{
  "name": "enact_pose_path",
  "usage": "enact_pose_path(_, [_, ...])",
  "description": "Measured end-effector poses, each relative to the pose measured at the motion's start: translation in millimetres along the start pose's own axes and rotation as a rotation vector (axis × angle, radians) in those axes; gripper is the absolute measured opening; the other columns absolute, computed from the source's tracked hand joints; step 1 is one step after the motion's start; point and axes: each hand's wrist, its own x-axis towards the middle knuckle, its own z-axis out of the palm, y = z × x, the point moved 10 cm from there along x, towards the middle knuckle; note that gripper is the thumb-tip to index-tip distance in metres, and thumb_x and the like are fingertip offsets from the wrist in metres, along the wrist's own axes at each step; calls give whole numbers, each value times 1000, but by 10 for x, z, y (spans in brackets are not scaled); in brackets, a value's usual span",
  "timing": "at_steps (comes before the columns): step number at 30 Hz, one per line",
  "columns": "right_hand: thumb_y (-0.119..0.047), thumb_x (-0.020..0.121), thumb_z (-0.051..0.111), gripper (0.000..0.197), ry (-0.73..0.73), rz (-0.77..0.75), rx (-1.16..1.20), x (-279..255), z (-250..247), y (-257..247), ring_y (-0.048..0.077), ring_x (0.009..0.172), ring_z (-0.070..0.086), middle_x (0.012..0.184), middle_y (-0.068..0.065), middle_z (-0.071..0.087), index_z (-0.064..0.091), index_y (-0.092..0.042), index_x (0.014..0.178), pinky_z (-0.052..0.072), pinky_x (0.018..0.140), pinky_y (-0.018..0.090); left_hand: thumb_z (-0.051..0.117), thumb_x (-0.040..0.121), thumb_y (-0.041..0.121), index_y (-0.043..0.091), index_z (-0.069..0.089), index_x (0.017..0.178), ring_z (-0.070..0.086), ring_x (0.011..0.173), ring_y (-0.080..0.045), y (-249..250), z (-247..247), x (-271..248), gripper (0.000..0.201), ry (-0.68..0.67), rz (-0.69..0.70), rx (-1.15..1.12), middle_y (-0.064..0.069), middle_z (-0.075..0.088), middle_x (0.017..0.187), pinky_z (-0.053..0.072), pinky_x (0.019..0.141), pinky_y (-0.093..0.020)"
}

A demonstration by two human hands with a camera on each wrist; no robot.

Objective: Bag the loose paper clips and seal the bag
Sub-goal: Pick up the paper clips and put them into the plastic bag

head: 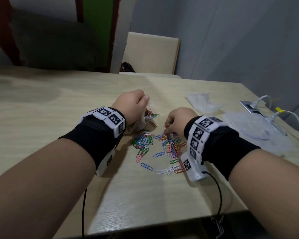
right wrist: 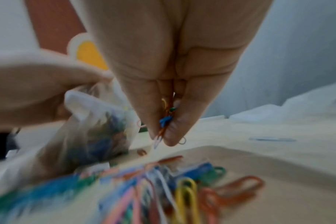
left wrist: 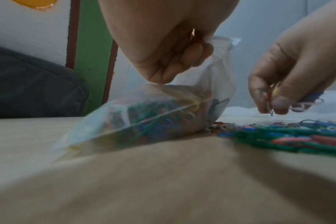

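A clear zip bag (left wrist: 144, 115) partly filled with coloured paper clips rests on the wooden table (head: 59, 104). My left hand (head: 133, 104) grips its top edge and holds the mouth up; the same bag (right wrist: 98, 130) shows at the left of the right wrist view. My right hand (head: 176, 121) hovers just right of the bag and pinches a small bunch of clips (right wrist: 166, 121) between thumb and fingers. A loose pile of coloured paper clips (head: 159, 145) lies on the table below both hands.
Spare clear plastic bags (head: 202, 102) and a larger plastic sheet (head: 259, 128) lie at the right. A power strip with white cables (head: 254, 107) sits near the right edge. A chair (head: 150, 54) stands behind the table.
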Motion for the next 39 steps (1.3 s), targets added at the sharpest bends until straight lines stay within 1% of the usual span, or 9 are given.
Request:
enact_pose_path(2, [-7,84,68,2,56,90,415,32,-100,124,19,73,64,78,-2,69,70,-8,83,55,79,33,38,98,31,12,48,79,48,76,-27,0,6,2,29,-4,0,1,-9,55,77,32,64,-30])
enact_pose_path(5, [7,83,66,21,50,166,1050,73,-122,177,15,64,58,73,3,61,59,-6,70,56,70,31,38,98,31,13,48,78,48,76,-27,-9,14,6,28,-11,0,2,-10,55,77,32,64,-30])
enact_pose_path(10, [4,87,63,17,-20,151,1346,153,-141,-48,18,66,61,77,10,59,56,-4,73,60,57,23,38,98,30,15,44,74,46,74,-25,-4,24,2,28,-12,-4,-2,-5,50,71,29,63,-29])
enact_pose_path(15, [-1,92,50,19,-74,96,1175,277,-154,-249,18,79,63,93,8,60,51,-14,77,57,73,27,40,97,27,12,45,76,47,76,-27,20,-20,5,26,27,19,-23,-10,53,75,30,63,-30])
enact_pose_path(20, [-4,89,57,20,-5,12,883,249,-248,-382,21,85,68,105,14,68,52,-19,77,60,82,37,42,97,24,8,49,80,49,75,-28,75,-90,-7,24,87,67,-73,-14,54,76,33,64,-34])
enact_pose_path(25, [-1,95,48,27,-76,-27,918,185,-189,-475,25,102,65,115,12,66,40,-17,115,55,81,36,41,97,23,7,52,85,49,72,-28,107,-154,-24,23,131,82,-112,-12,53,73,37,65,-36])
enact_pose_path(31, [-10,84,46,21,271,19,724,161,-504,-130,29,96,66,107,10,67,50,-30,89,56,85,45,35,99,27,5,52,90,47,71,-29,31,-321,-30,29,271,30,-41,-10,53,74,36,64,-37])
enact_pose_path(34, [-11,92,46,25,146,43,389,185,-340,-98,28,108,61,119,8,64,61,-24,107,49,90,30,34,99,28,5,50,90,46,69,-29,21,-387,-39,30,319,20,-24,-12,52,73,35,62,-37])
enact_pose_path(39, [-16,100,42,36,-37,2,56,300,58,-232,29,122,54,135,12,55,52,-9,133,43,99,30,32,100,29,13,41,82,45,68,-29,-8,-441,-52,25,354,-7,-13,-10,49,71,31,59,-34])
